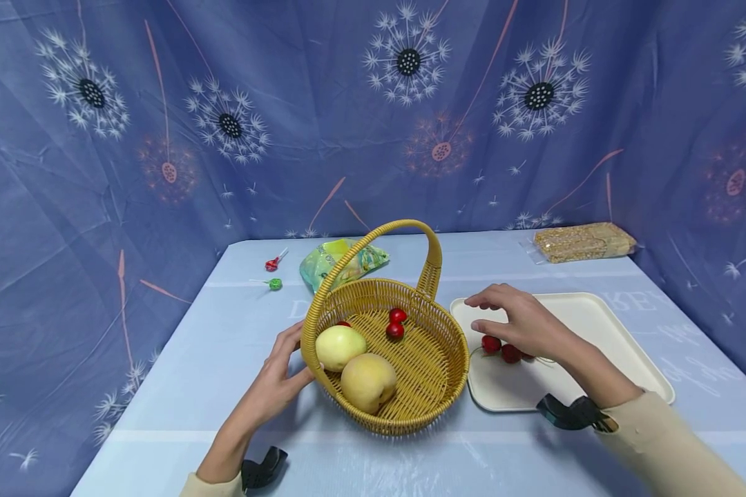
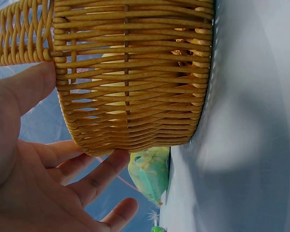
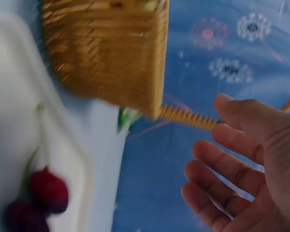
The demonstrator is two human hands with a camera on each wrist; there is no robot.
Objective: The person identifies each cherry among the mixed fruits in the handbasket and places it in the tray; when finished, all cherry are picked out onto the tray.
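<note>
A yellow wicker basket (image 1: 425,366) with a tall handle stands upright on the table. Inside it lie a pale green-yellow fruit (image 1: 340,348), a round yellow peach-like fruit (image 1: 368,382) and several red cherries (image 1: 395,331), one partly hidden. My left hand (image 1: 272,386) touches the basket's left side; in the left wrist view its thumb rests at the rim and its fingers are extended and spread along the wicker. My right hand (image 1: 522,321) hovers over the cream tray (image 1: 603,345), fingers apart and holding nothing. Below it, dark red stemmed cherries (image 1: 511,353) lie on the tray, partly hidden by the wrist.
Behind the basket lies a green-yellow packet (image 1: 317,266). Red (image 1: 272,264) and green (image 1: 275,284) lollipops lie at the back left. A clear-wrapped tan packet (image 1: 584,243) is at the back right. A blue dandelion-print curtain (image 1: 323,138) borders the table.
</note>
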